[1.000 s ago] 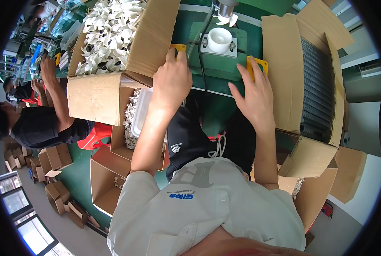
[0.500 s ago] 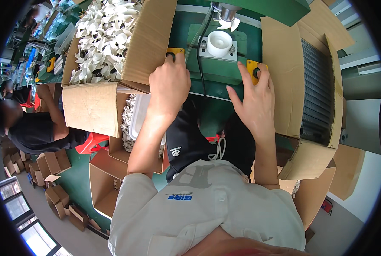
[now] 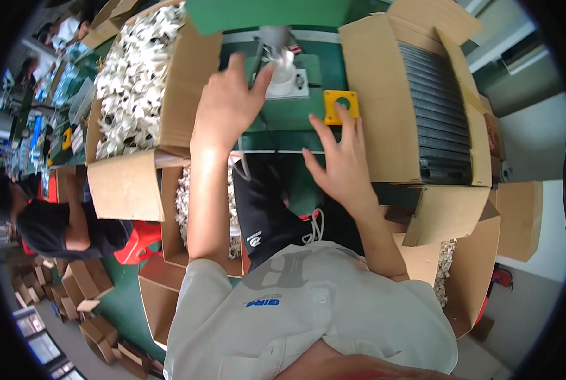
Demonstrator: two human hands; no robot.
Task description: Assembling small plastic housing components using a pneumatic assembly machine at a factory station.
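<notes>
My left hand (image 3: 226, 107) is raised beside the press, thumb and fingers apart, and nothing shows in it. Its thumb is nearest the round white holder (image 3: 281, 83) on the metal plate; the fingertips are smeared by motion. Just above the holder is a white bladed part (image 3: 284, 61), blurred, under the metal press head (image 3: 274, 37). Whether the part touches the head or the holder I cannot tell. My right hand (image 3: 339, 161) has its fingers spread, a fingertip at the round button of the yellow button box (image 3: 331, 117).
A carton of white bladed parts (image 3: 137, 76) stands left of the press. A carton of dark ribbed pieces (image 3: 436, 114) stands on the right. The green press body (image 3: 264, 14) overhangs the back. Lower cartons with small white parts (image 3: 446, 269) flank me. A person (image 3: 58, 218) sits at far left.
My left hand has come off the left yellow button box and moved up towards the holder. The right hand stays by its button box. The gap between bladed part and holder looks smaller; the view has shifted.
</notes>
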